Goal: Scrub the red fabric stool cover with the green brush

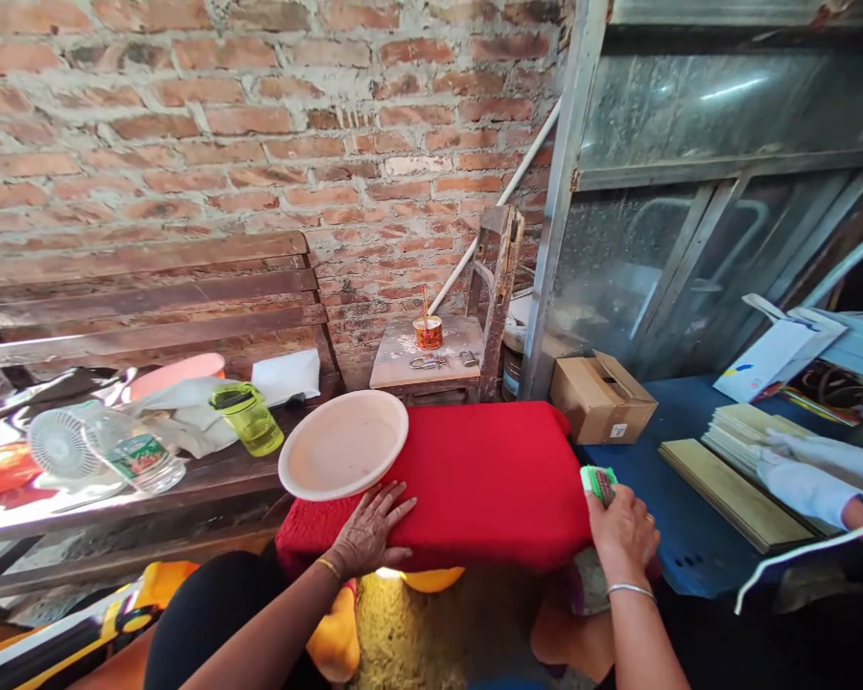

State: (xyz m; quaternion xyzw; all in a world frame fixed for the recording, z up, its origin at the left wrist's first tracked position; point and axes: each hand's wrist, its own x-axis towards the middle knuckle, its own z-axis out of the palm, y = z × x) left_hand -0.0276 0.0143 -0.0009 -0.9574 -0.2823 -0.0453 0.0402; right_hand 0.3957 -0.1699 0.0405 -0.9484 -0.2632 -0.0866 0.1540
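Note:
Spread flat on a red cloth (485, 479), my left hand (375, 527) has its fingers apart and holds nothing. Its fingertips lie close to the rim of a shallow white plastic basin (345, 446) on the cloth's left end. At the cloth's right edge, my right hand (624, 525) is closed around a small green-and-brown block (599, 484). The block looks like a brush or a sponge; I cannot tell which. The cloth covers a low, narrow surface in front of my knees.
Left, a wooden bench (187, 489) bears a fan (58, 446), a bottle (140, 460) and a green cup (248, 420). Ahead, a chair (395, 359) holds a tin (428, 333). Right, a blue table (680, 398) carries a carton (604, 402), stacked strips (740, 489) and another person's gloved hands (805, 479).

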